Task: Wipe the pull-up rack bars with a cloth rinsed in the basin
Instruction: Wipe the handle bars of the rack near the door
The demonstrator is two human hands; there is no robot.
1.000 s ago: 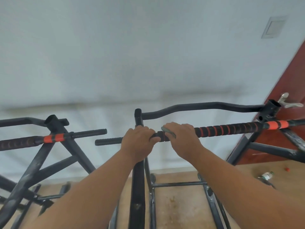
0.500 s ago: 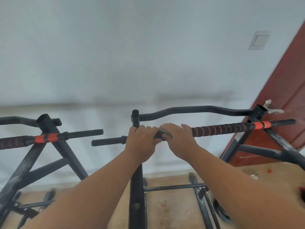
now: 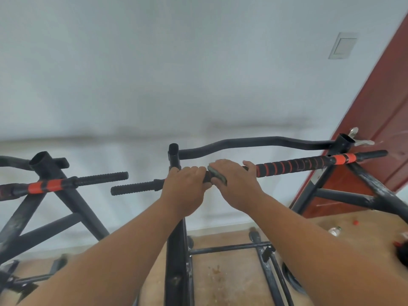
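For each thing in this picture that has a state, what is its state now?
left hand: curled round the padded bar
right hand: presses the cloth on the bar
cloth: folded, mostly hidden under the right hand
padded bar: horizontal, held by both hands
red door: cannot tell whether open or closed
bottle: lying on the floor

1. A big pale wall (image 3: 176,74) fills the top, from 9 o'clock to 2 o'clock.
2. A small white switch plate (image 3: 342,45) sits on the wall at 2 o'clock.
3. A red-brown door (image 3: 379,133) stands at 3 o'clock, with a silver handle (image 3: 361,141).
4. The brown wooden floor (image 3: 225,281) lies at 6 o'clock.
5. Small bits of litter (image 3: 334,231) lie on the floor at 4 o'clock.
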